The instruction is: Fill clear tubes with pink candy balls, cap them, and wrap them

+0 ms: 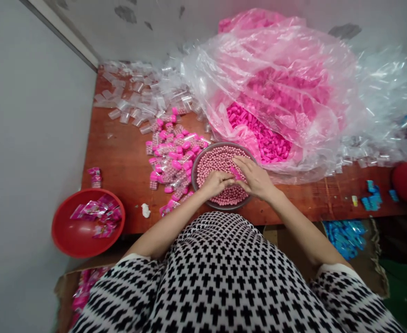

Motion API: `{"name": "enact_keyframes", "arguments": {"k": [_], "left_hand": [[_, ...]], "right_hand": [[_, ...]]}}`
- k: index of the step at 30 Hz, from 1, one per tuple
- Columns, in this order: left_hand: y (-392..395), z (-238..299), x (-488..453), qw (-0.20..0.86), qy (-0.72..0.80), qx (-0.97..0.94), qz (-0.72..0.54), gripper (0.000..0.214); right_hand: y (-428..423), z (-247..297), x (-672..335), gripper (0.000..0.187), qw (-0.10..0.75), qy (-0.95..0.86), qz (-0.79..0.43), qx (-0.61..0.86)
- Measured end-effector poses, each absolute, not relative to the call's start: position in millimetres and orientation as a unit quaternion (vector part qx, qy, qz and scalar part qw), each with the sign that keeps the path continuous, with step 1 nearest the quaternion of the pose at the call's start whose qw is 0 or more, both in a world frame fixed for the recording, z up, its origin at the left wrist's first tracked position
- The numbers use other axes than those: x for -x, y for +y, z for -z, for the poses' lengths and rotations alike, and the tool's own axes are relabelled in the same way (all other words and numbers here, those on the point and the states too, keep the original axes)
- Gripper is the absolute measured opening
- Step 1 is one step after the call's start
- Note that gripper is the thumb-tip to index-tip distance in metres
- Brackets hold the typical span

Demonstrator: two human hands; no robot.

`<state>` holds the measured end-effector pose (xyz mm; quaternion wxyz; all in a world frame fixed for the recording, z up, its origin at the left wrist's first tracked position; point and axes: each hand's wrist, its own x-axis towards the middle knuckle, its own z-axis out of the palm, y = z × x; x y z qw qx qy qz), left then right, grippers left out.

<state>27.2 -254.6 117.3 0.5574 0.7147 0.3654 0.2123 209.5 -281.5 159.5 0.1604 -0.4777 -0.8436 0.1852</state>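
1. Pinching a pink piece (pixel 236 173) between thumb and fingers, the right hand (pixel 255 178) hovered over the bowl (pixel 194 175) of pink beads (pixel 212 162).
2. The left hand (pixel 218 182) had fingers bunched beside the piece; could not tell what they held.
3. Filled tubes (pixel 176 164) lay left of the bowl.

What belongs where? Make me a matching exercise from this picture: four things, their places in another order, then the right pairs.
Things
1. Small pink piece
2. Red bowl with pink packets
3. Clear plastic bag
4. White lump

Places
A. On the wood of the table, between two bowls
B. Behind and to the right of the grey bowl
C. Between the left hand and the right hand, over the beads
D. At the table's left front corner

Pairs: 1-C, 2-D, 3-B, 4-A
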Motion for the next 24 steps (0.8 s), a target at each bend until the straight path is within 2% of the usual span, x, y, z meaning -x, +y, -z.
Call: {"name": "enact_keyframes", "arguments": {"k": [3, 7, 11, 15, 20, 24], "left_hand": [[-260.0, -116.8, -23.4, 0.611, 0.368, -0.669, -0.211, 0.024], [-269.9, -109.2, -14.8, 0.684, 0.398, -0.555, -0.256, 0.024], [-278.8, -104.2, -14.8, 0.715, 0.470, -0.381, -0.351, 0.028], [-285.5, -108.2, -29.4, 0.720, 0.496, -0.292, -0.387, 0.028], [-288.4, -117.3, -45.6, 0.692, 0.471, -0.347, -0.423, 0.025], [-286.9, -117.6, -45.6, 0.664, 0.478, -0.397, -0.416, 0.024]], "right_hand": [[-273.7, -178.4, -202.6, 0.048, 0.100, -0.908, -0.154, 0.377], [-271.8, -175.6, -199.2, 0.047, 0.054, -0.904, -0.117, 0.408], [-285.4, -152.3, -191.3, 0.065, 0.081, -0.862, -0.122, 0.486], [-300.0, -134.8, -174.9, 0.085, 0.131, -0.808, -0.119, 0.562], [-300.9, -126.8, -170.1, 0.063, 0.188, -0.749, -0.105, 0.627], [-296.9, -122.2, -172.4, 0.051, 0.200, -0.736, -0.085, 0.642]]}}
